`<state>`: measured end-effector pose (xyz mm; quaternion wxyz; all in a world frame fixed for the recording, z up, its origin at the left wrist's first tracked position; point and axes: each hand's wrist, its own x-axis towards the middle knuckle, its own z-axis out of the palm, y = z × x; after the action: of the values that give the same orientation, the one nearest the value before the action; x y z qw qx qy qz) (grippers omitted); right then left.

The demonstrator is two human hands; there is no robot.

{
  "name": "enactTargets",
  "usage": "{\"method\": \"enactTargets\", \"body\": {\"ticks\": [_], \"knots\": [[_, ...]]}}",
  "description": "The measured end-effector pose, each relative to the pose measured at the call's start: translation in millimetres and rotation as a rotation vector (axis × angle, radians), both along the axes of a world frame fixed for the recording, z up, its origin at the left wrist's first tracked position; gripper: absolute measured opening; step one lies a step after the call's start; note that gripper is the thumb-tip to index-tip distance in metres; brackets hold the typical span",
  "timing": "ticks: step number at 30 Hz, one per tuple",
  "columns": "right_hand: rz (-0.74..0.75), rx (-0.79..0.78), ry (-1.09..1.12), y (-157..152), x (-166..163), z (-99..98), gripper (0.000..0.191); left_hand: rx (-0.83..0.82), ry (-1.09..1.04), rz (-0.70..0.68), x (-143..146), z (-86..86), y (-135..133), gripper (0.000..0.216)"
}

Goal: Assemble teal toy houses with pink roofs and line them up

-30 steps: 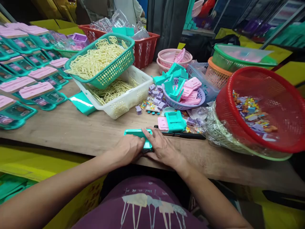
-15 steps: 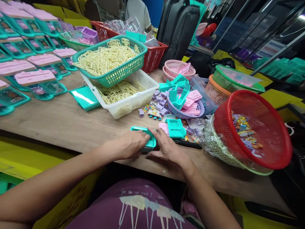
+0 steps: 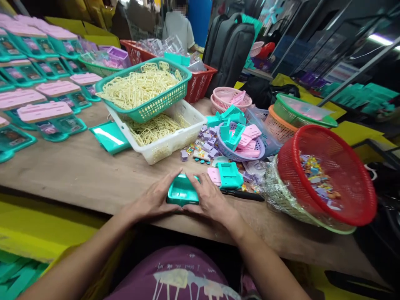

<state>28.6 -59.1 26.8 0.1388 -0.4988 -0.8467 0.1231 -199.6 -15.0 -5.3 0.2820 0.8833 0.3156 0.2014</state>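
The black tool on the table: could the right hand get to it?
Probably yes: the black tool lies just beside the right hand, with nothing seen between them. That hand is holding the teal box, though, so it would likely need to let go first.

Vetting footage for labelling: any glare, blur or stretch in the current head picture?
Head view: a white glare strip crosses the flat teal piece beside the white tray; head view: the light tube at upper right looks overexposed; head view: the red basket looks stretched, likely lens distortion; head view: both hands and the teal case look fairly clear.
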Motion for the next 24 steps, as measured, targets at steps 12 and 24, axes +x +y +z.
{"method": "enactTargets", "body": {"ticks": [12, 24], "knots": [[0.097, -0.077, 0.269, 16.9, 46.9, 24.6, 0.072, -0.091, 0.062, -0.231, 4.5, 43.5, 32.1, 0.077], [-0.401, 0.026, -0.251, 44.4, 98.9, -23.7, 0.04, 0.363, 0.387, -0.261, 134.4, -2.7, 130.6, 0.033]]}}
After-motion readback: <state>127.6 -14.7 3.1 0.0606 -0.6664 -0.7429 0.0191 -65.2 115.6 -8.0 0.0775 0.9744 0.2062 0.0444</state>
